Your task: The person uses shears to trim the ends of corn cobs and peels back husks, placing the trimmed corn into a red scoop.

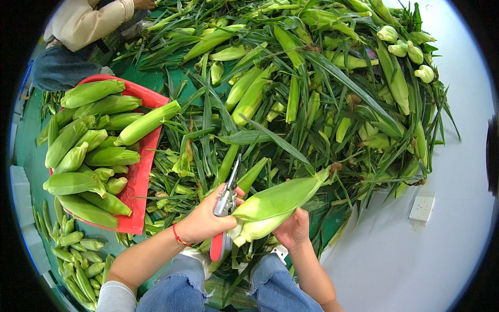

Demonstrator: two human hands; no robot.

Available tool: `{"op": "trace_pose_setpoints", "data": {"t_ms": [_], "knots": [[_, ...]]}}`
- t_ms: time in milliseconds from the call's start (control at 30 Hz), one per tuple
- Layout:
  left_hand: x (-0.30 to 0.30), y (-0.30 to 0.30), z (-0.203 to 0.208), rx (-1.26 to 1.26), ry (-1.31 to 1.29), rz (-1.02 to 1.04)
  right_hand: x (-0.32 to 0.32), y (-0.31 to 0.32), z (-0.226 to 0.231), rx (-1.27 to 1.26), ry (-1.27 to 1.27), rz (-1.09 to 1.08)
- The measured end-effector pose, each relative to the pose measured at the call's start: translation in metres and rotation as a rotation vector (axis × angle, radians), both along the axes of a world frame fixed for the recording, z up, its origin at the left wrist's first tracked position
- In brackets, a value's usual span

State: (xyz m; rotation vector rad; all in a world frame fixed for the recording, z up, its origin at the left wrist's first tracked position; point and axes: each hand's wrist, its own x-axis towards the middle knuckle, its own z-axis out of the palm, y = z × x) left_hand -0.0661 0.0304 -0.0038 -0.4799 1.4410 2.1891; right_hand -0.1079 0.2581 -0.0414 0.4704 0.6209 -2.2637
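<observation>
My left hand (204,221), with a red cord on its wrist, is closed round pruning shears (224,202) with red-and-grey handles. The blades of the shears point up and away from me. Its thumb presses against the butt end of a green, husked ear of corn (280,200), held slantwise above my knees. At the ear's right underside is my right hand (293,229), curled against the husk; the ear hides some of its fingers. Brown silk (336,170) shows at the tip, pointing up and right, and a loosened outer leaf stands off it.
A red scoop-shaped bin (147,177) heaped with ears stands at my left. Smaller ears (78,255) lie on the green floor below it. A large pile of corn and leaves (312,93) spreads ahead, against a white wall (416,249) with a socket. Another person's sleeve (91,23) shows upper left.
</observation>
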Motion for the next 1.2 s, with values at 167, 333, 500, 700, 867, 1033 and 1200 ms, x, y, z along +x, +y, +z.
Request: {"op": "trace_pose_setpoints", "data": {"t_ms": [167,333,500,700,867,1033,1200], "knots": [[0.013,0.001,-0.003,-0.163,0.122,0.251,0.001,-0.007,-0.010,0.180,0.040,-0.076],[0.018,-0.026,-0.001,-0.658,0.110,0.190,-0.022,0.005,0.000,0.464,0.145,-0.332],[0.031,-0.010,-0.008,-0.878,0.126,-0.575,-0.029,0.020,0.023,0.638,0.240,-0.404],[0.042,0.033,-0.016,0.721,-0.474,-0.082,-0.025,0.004,0.029,0.889,0.410,-0.403],[0.030,0.037,-0.021,0.719,-0.438,-0.040,-0.020,-0.004,0.023,0.968,0.465,-0.390],[0.026,0.033,-0.025,0.803,-0.457,0.005,-0.015,-0.009,0.014,0.944,0.455,-0.370],[0.025,0.039,-0.021,0.628,-0.407,0.008,-0.016,-0.011,0.023,0.886,0.454,-0.331]]}}
